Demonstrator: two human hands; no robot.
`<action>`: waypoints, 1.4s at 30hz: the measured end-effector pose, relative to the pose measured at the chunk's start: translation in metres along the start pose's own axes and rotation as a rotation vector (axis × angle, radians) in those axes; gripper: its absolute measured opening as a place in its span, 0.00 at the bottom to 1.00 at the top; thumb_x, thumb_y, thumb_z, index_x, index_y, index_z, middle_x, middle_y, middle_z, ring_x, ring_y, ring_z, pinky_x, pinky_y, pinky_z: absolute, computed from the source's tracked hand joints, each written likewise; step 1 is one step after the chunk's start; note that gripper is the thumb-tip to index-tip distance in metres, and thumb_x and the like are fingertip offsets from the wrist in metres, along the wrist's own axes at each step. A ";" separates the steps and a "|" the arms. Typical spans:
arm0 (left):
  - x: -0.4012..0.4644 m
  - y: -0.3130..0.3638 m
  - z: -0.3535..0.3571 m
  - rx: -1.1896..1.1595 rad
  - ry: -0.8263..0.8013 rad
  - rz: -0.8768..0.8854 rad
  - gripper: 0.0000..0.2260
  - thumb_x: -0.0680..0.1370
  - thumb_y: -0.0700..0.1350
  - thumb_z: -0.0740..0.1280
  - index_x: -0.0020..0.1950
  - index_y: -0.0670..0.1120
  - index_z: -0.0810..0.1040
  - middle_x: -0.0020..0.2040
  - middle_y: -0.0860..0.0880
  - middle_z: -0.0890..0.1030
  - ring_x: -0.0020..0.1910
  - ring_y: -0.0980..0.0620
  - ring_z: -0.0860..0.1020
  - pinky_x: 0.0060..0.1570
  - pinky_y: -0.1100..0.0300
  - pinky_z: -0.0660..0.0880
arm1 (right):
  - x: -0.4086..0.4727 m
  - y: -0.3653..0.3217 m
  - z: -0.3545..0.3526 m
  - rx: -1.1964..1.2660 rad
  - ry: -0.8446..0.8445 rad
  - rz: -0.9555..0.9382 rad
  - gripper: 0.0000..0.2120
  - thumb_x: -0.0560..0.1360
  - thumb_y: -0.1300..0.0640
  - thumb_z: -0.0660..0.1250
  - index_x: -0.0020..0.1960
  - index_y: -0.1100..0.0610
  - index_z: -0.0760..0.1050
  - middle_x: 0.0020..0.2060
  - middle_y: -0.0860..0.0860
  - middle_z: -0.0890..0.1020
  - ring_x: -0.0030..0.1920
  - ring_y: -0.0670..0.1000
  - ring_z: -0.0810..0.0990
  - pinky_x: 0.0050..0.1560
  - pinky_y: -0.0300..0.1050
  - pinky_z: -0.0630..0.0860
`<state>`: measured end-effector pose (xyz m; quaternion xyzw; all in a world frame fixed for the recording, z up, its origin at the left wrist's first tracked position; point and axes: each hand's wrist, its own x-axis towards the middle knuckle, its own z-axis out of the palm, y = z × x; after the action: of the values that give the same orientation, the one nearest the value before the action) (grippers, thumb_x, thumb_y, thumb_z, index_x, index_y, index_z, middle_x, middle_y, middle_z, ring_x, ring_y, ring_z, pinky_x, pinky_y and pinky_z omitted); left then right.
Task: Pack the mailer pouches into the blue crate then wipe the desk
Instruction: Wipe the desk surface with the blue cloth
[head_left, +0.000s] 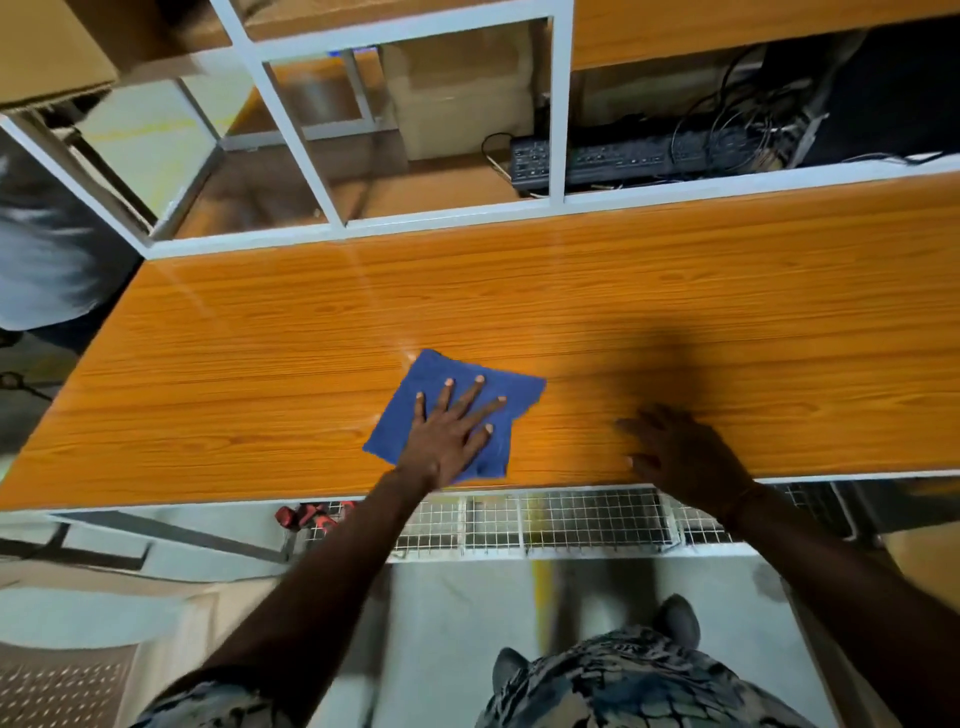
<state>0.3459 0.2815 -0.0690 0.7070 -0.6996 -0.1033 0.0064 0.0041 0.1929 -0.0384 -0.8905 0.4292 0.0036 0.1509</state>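
Note:
A blue cloth (493, 387) lies flat on the orange wood-grain desk (260, 364), near its front edge at the middle. My left hand (449, 431) presses down on the cloth with its fingers spread straight. My right hand (680, 454) rests flat on the bare desk to the right, in shadow, fingers relaxed. No mailer pouches and no blue crate are in view.
A white frame (558, 104) rises behind the desk, with a black power strip and cables (623, 158) and a cardboard box (462, 98) beyond it. A wire-mesh shelf (571, 519) runs under the front edge, with a red-and-black object (311, 514) at its left. A person's blurred clothing (41, 249) shows at far left.

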 end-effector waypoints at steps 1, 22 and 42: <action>0.014 0.013 -0.003 -0.031 0.016 -0.136 0.22 0.82 0.63 0.42 0.77 0.69 0.45 0.81 0.60 0.41 0.80 0.45 0.39 0.73 0.32 0.42 | -0.001 0.001 -0.001 0.001 0.001 -0.015 0.25 0.74 0.50 0.71 0.70 0.51 0.73 0.67 0.58 0.75 0.63 0.62 0.76 0.57 0.60 0.78; 0.099 0.162 0.004 -0.111 0.083 -0.542 0.24 0.84 0.61 0.46 0.79 0.64 0.45 0.82 0.55 0.43 0.80 0.39 0.42 0.72 0.30 0.41 | 0.012 0.096 -0.019 0.020 0.020 -0.137 0.24 0.65 0.48 0.71 0.61 0.50 0.80 0.60 0.58 0.79 0.56 0.63 0.79 0.50 0.57 0.79; 0.149 0.248 0.006 -0.115 0.030 -0.433 0.25 0.83 0.62 0.48 0.79 0.65 0.47 0.82 0.55 0.44 0.80 0.38 0.42 0.71 0.29 0.38 | -0.013 0.172 -0.037 0.017 0.004 -0.114 0.24 0.67 0.48 0.69 0.63 0.49 0.79 0.61 0.58 0.77 0.58 0.63 0.77 0.55 0.57 0.75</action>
<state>0.0995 0.1293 -0.0569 0.8406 -0.5244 -0.1313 0.0346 -0.1402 0.0924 -0.0472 -0.9122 0.3781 -0.0106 0.1577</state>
